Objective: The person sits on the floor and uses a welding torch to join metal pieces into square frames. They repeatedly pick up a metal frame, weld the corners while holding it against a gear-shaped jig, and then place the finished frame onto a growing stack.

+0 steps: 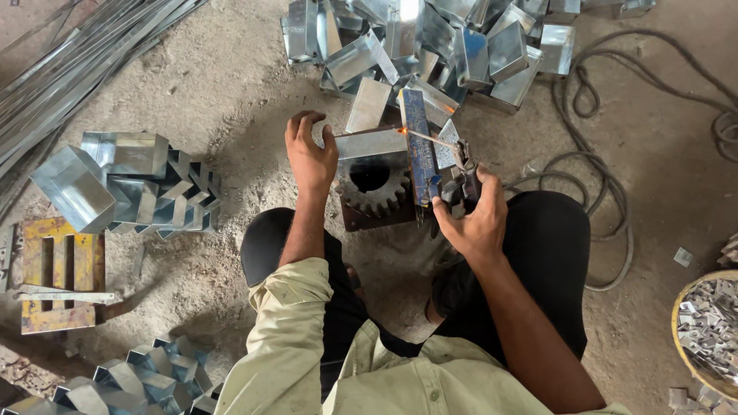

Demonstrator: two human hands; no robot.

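A shiny sheet-metal box piece [370,143] lies over a dark toothed gear [374,188] on the dirt floor [231,100]. The left hand [310,154] clamps its left edge. The right hand [477,219] grips a welding holder [461,180], partly hidden, whose rod [430,138] sparks at the piece's right end.

I am seeing a shiny folded sheet-metal box [369,143] lying flat over a dark toothed gear [375,190]. A thin welding rod [430,138] in its dark holder [463,183] is glowing orange where its tip is touching the box's edge.
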